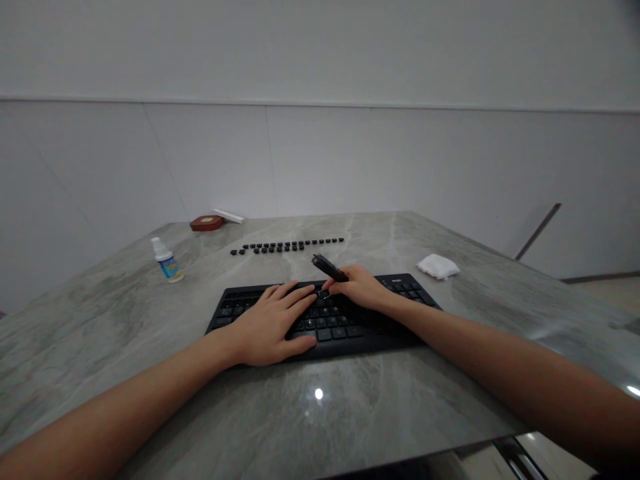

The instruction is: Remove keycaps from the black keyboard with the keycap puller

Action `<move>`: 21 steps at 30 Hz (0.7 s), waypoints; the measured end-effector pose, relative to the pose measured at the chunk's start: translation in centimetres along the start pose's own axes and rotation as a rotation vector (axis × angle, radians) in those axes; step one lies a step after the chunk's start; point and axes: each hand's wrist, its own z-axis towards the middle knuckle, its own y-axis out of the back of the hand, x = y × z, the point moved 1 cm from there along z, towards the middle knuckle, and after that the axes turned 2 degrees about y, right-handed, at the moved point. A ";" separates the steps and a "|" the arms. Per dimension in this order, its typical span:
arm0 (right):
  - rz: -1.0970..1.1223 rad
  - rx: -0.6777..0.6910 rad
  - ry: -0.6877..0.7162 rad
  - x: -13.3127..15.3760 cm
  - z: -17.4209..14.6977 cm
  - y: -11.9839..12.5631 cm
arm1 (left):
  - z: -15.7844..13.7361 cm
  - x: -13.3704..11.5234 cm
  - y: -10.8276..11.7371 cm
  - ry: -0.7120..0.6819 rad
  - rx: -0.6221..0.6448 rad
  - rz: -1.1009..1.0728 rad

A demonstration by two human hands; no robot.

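Observation:
A black keyboard (333, 334) lies in front of me on the table, with some keycaps gone from its upper rows. My left hand (273, 320) rests flat across its left half, fingers spread. Over the upper middle of the keyboard, my right hand (361, 287) is closed around a black keycap puller (328, 266). The puller tilts up to the left, its dark end seemingly bristled, and thin wire shows at its lower end against the keys. Beyond the keyboard, several loose black keycaps (279, 247) sit in two rows.
A white spray bottle (168, 262) with a blue label stands to the left. Behind it lie a reddish-brown case (207, 223) and a flat white strip (229, 215). White folded cloth or tissue (438, 266) is at the right. The grey marbled table (280, 413) meets a wall.

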 end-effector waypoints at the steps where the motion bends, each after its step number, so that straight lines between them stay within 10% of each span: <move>1: 0.000 -0.004 -0.004 0.0 0.0 0.0 | 0.0 0.0 0.0 -0.002 -0.002 -0.002; 10: -0.278 -0.067 0.304 0.9 -1.6 -0.4 | 0.0 -0.1 0.0 -0.016 -0.019 0.007; 21: -0.218 -0.055 0.222 0.9 -1.4 -0.3 | 0.0 0.0 0.0 -0.016 -0.019 0.005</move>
